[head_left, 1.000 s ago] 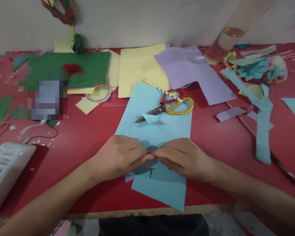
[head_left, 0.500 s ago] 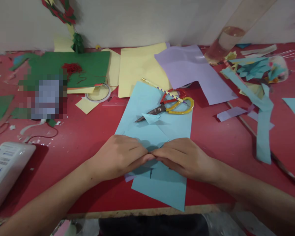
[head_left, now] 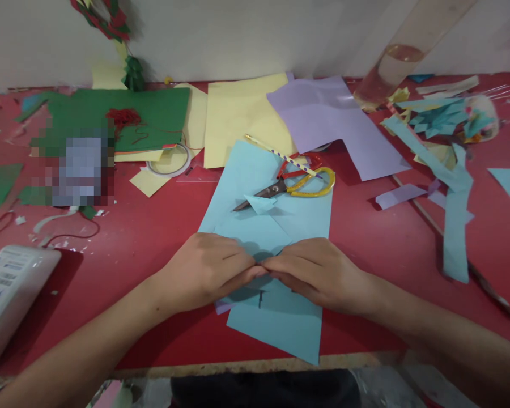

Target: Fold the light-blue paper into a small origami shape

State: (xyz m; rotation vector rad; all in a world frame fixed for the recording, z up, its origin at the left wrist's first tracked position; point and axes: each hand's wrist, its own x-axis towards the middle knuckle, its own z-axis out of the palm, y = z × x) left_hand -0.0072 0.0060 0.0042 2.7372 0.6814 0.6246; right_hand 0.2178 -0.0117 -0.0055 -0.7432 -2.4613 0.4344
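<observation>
My left hand (head_left: 216,266) and my right hand (head_left: 318,272) meet at the fingertips over light blue paper (head_left: 280,331) near the table's front edge. Fingers of both are curled into a pinch, and whatever lies between them is hidden. A short dark pen mark shows on the paper just below the fingertips. Beyond the hands, scissors (head_left: 283,187) with yellow and red handles lie on more blue paper (head_left: 233,175). A small folded blue paper piece (head_left: 261,204) rests against the blades. A dotted pencil (head_left: 280,156) lies across the handles.
Yellow sheets (head_left: 242,119), a purple sheet (head_left: 323,113) and a green sheet (head_left: 161,113) line the back. A tape roll (head_left: 170,161) sits left of centre. At right are blue paper strips (head_left: 454,226) and a transparent cylinder with liquid (head_left: 391,71). A white box-like object (head_left: 21,289) stands left.
</observation>
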